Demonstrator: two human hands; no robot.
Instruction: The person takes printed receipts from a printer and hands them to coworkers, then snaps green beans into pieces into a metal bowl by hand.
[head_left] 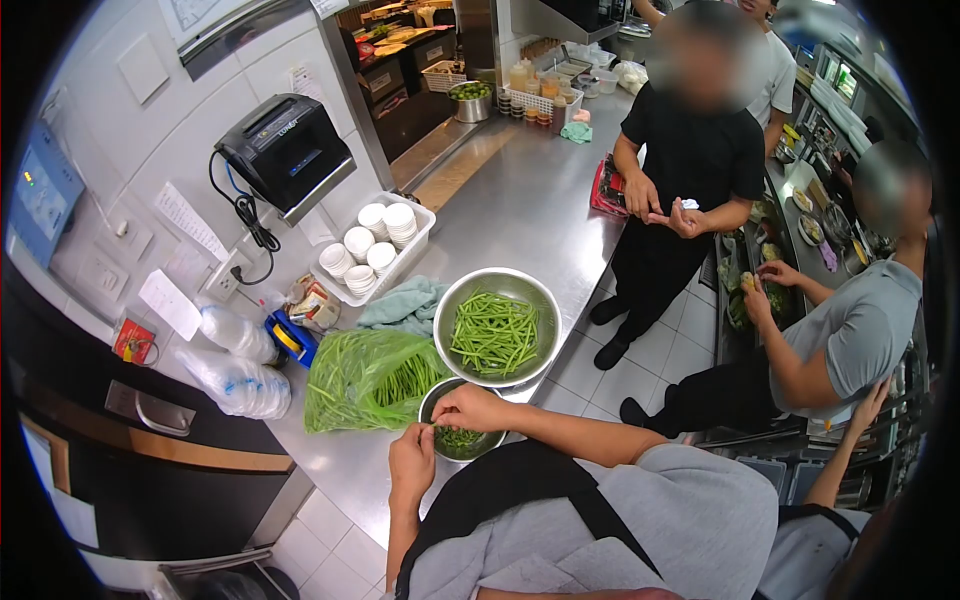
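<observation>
My left hand [412,465] and my right hand [470,408] are closed, fingertips meeting above the left rim of a small metal bowl [487,446]. Whatever they pinch is too small or hidden to make out. Short green pieces [455,438] lie in that bowl, partly covered by my right hand. Just beyond it stands a larger steel bowl [548,300] holding long green beans [495,335]. To the left, an open green plastic bag [340,385] contains more green beans [408,378].
A white bin [420,245] of stacked lidded cups, a teal cloth [400,305], a blue tape dispenser [292,340] and wrapped plastic stacks [235,375] line the steel counter [500,215]. A black printer [285,150] hangs above. Co-workers [690,130] [850,330] stand at right.
</observation>
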